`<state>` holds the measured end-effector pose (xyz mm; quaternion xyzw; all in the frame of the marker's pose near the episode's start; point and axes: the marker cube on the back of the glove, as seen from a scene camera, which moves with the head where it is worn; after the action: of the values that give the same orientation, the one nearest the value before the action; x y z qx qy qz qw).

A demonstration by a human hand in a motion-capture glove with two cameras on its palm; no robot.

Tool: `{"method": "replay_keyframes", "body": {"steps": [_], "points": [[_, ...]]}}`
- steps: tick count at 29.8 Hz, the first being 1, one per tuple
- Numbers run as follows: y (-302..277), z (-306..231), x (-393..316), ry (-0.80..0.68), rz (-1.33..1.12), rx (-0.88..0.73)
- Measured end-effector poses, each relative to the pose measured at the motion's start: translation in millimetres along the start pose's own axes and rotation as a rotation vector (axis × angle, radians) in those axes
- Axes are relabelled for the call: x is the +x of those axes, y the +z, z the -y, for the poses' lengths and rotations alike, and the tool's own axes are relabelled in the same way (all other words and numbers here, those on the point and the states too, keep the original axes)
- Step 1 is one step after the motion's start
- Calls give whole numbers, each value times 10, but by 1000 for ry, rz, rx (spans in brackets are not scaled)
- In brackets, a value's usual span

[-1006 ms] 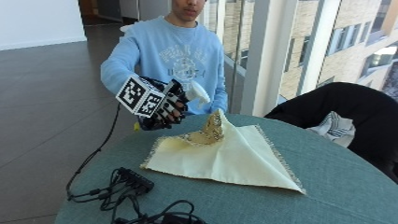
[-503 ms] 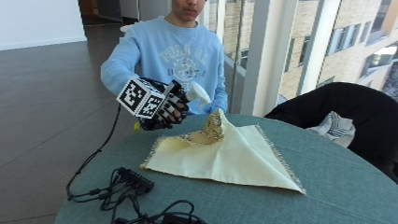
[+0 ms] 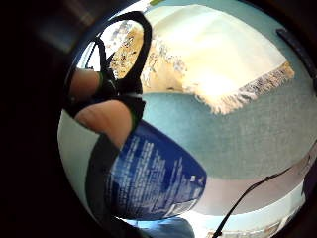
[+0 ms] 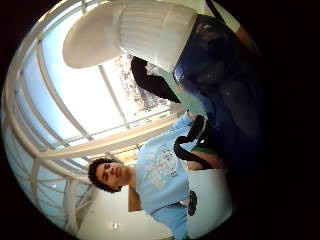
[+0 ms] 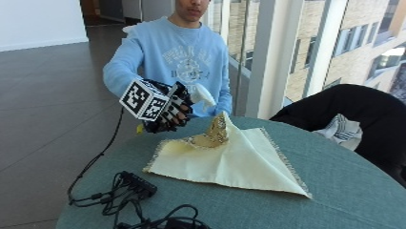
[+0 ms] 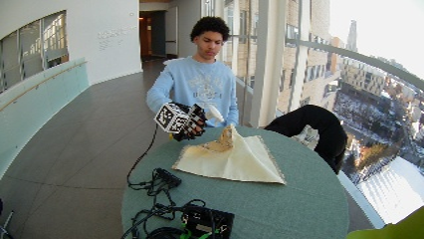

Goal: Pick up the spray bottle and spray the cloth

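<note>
Gloved right hand (image 5: 166,110) clenches round the blue-labelled spray bottle with white nozzle (image 5: 203,93), holding it above the round teal counter (image 5: 355,191), nozzle aimed right at the peaked pale-yellow fringed cloth (image 5: 235,160) just beside, apparently so the spray lands on the raised fold.

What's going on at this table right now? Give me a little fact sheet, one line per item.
Right hand: gloved, raised above the table's edge, gripping the spray bottle
Spray bottle: white nozzle, blue label, pointing toward the cloth
Cloth: pale yellow, fringed, spread on the table with one corner peaked up
Table: round, teal cover
Cables: black, lying near the table's front edge
</note>
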<state>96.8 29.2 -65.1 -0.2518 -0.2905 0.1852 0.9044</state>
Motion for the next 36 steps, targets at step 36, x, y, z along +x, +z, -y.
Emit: {"method": "replay_keyframes", "body": {"steps": [36], "points": [[429,70,-1353,-516,171,249]]}}
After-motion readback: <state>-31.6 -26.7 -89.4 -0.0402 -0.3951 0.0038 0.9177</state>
